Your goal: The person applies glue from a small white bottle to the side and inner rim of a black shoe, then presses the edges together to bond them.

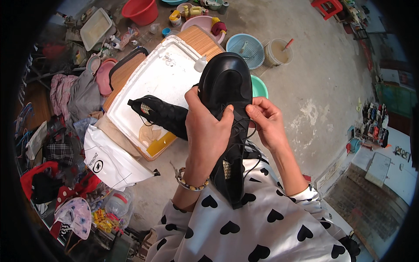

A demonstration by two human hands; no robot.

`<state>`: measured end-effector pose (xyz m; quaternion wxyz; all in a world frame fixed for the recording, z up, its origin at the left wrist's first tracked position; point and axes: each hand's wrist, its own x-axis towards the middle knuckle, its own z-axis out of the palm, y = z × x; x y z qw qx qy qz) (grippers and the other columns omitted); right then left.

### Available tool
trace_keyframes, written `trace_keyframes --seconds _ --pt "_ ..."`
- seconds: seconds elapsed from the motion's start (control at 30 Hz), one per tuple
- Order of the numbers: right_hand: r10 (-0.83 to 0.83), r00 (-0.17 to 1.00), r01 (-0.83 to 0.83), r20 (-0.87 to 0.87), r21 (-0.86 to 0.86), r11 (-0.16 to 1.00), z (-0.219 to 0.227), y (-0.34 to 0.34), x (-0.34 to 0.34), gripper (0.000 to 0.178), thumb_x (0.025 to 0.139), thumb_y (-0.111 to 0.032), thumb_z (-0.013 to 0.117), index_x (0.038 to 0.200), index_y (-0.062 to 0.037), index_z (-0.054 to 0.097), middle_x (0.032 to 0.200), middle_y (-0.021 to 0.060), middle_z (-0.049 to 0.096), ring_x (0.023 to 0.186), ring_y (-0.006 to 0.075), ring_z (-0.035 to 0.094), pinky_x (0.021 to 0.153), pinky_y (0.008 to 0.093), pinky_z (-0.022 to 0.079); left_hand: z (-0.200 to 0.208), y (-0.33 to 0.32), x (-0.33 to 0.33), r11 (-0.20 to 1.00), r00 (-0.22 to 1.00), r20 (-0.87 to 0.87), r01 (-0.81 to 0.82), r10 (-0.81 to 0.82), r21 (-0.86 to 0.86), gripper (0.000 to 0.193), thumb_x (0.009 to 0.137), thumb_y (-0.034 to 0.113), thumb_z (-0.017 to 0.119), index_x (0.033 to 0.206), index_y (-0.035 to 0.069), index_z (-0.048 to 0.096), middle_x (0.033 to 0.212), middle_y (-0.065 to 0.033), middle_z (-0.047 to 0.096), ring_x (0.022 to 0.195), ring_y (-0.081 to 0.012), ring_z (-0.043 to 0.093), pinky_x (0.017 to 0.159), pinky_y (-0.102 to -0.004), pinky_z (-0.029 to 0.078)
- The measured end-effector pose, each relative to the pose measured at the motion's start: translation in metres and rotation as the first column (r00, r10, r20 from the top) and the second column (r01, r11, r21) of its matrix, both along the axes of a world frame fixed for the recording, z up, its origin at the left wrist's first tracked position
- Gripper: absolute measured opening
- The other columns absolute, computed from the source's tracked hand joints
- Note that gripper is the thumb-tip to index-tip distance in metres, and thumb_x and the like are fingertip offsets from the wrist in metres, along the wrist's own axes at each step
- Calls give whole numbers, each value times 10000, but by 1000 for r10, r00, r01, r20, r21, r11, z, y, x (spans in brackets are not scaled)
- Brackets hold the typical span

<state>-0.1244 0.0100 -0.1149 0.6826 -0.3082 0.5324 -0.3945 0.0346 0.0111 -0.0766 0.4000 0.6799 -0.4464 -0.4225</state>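
Observation:
A black lace-up shoe point(225, 81) is held up in front of me, toe pointing away and heel near my lap. My left hand point(207, 126) is wrapped round its left side, with the thumb pressed on top by the laces. On the other side my right hand point(267, 120) pinches at the edge of the lacing; whether a lace or the upper is between its fingers is hard to make out. Loose black laces hang over the shoe's opening. A second black shoe point(163, 114) lies on a white foam tray point(126, 107), partly hidden behind my left hand.
The tray rests on a wooden table point(205, 38). A white plastic bag point(111, 159) and piled clothes point(87, 96) are to the left. Beyond the table stand a blue basin point(245, 49), a bucket point(278, 52) and a red tub point(140, 11). Concrete floor point(323, 83) stretches right.

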Motion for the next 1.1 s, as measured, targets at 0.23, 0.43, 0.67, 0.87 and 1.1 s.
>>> trace_keyframes --seconds 0.23,0.43,0.67,0.87,1.1 --pt "-27 998 24 -64 -47 999 -3 0 -7 206 913 -192 604 970 0 654 777 -9 612 677 40 563 572 202 489 6 -1 -5 998 1000 -10 -13 14 54 561 748 48 691 1170 -70 341 1071 -221 552 968 -266 589 879 -344 457" --pt "4 999 -3 46 -41 999 -14 2 -19 234 945 -200 548 984 8 648 807 15 633 684 73 592 603 211 507 3 0 -8 999 1000 -6 -13 13 49 539 745 47 691 1153 -61 354 1048 -208 563 936 -252 599 857 -331 469" --pt "-93 990 90 -107 -30 995 9 -2 -8 219 927 -190 583 963 19 638 771 22 627 649 64 583 558 206 488 -12 -2 -4 999 992 -122 41 -40 8 564 754 42 684 1183 -71 335 1071 -229 570 955 -283 617 855 -345 485" --pt "-33 980 1 -199 -157 988 7 -2 -11 210 919 -162 596 957 40 637 699 11 610 597 60 561 537 210 483 -16 -1 -3 998 982 -186 46 -38 40 566 747 52 693 1180 -74 351 1081 -216 572 967 -249 603 865 -333 475" --pt "-43 992 25 -117 -156 987 1 0 -19 230 953 -158 531 978 46 633 768 48 632 621 94 594 575 232 526 -12 1 -8 998 980 -198 34 -23 52 568 750 50 689 1184 -78 345 1085 -215 566 974 -247 596 870 -331 471"
